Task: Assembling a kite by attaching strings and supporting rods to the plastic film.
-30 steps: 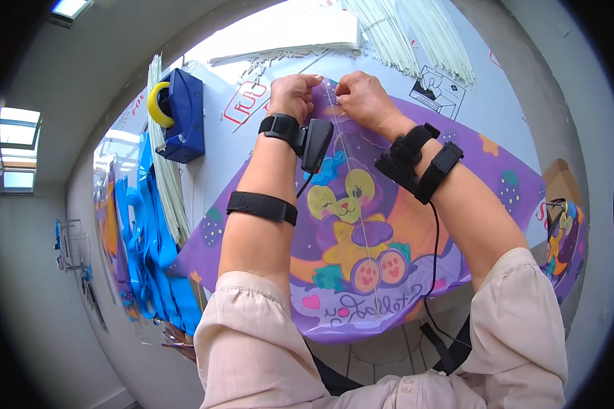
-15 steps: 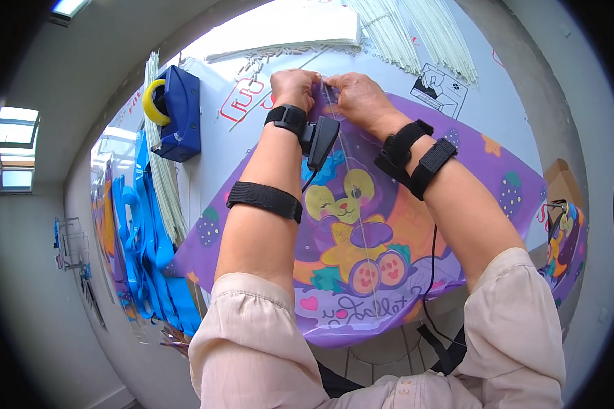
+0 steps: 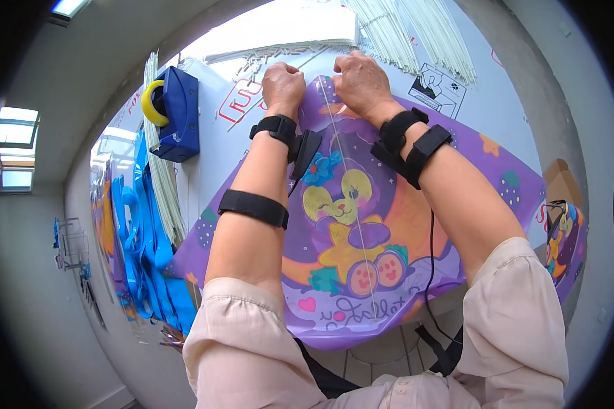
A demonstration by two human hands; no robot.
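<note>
A purple kite sheet [image 3: 389, 225] lies across the table, printed with a yellow bear hugging a star and with lettering seen in reverse. A thin pale rod [image 3: 340, 146] runs down its middle to the tip between my hands. My left hand [image 3: 284, 87], fingers curled closed, hovers just left of the tip. To the right of the tip, my right hand [image 3: 363, 80] is closed in a pinch, pointing toward the small sticks. What either hand holds, if anything, is too small or hidden to make out. Black straps with small devices circle both forearms.
Small short sticks [image 3: 259, 61] lie scattered beyond my hands, near a white stack [image 3: 280, 31]. Bundles of thin pale rods [image 3: 389, 37] lie far right. A blue tape dispenser [image 3: 179, 114] with yellow core, blue strips [image 3: 140, 232] and another rod bundle [image 3: 162, 170] sit on the left.
My hands have drawn apart from the kite's tip, the left moving left and the right moving right and farther away. The tip and rod end now show between them.
</note>
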